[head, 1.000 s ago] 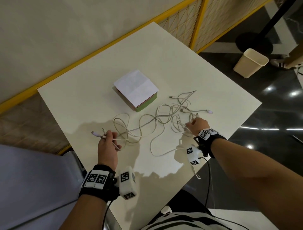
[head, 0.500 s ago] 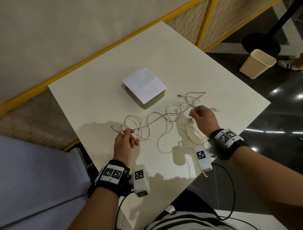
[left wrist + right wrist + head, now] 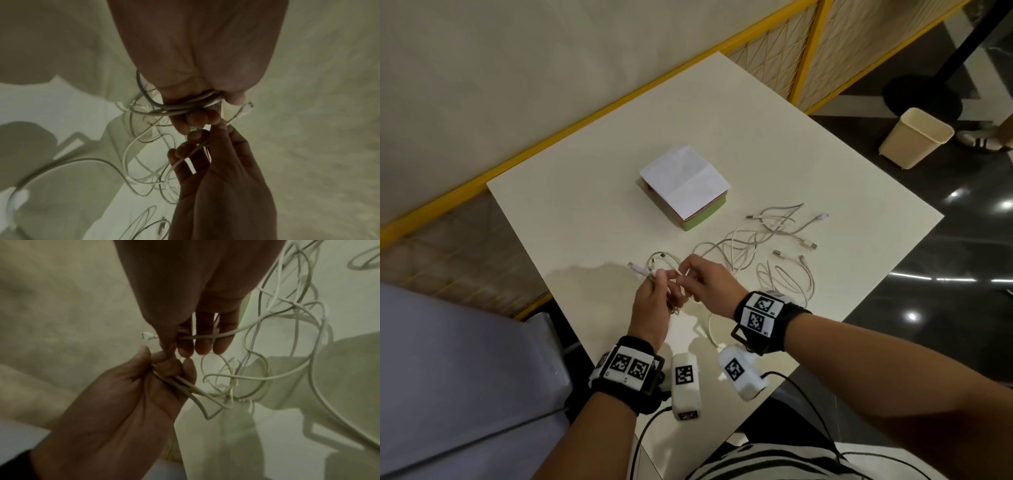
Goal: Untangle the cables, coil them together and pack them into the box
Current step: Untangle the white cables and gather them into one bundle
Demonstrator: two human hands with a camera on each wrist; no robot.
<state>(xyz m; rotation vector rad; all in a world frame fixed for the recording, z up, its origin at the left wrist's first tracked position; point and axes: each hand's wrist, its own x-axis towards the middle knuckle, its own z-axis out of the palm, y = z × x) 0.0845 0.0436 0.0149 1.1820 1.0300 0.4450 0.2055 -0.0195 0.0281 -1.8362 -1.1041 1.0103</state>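
Several white cables [image 3: 753, 243] lie tangled on the white table [image 3: 825, 178], trailing right from my hands. My left hand [image 3: 654, 294] grips a bundle of cable loops [image 3: 185, 104] with a plug end [image 3: 635, 268] sticking out past the fingers. My right hand [image 3: 702, 284] meets it fingertip to fingertip and pinches a cable strand [image 3: 205, 337] that runs across its fingers. The box [image 3: 685, 186], green-sided with a white paper flap on top, stands behind the hands toward the table's middle.
Loose plug ends [image 3: 810, 244] lie at the right of the tangle near the table's right edge. A beige bin [image 3: 914, 142] stands on the dark floor beyond. A yellow-framed partition [image 3: 585, 113] runs along the table's far side.
My right hand has moved left from the tangle to meet the left hand, drawing a strand with it. The left hand rose slightly with its bundle.
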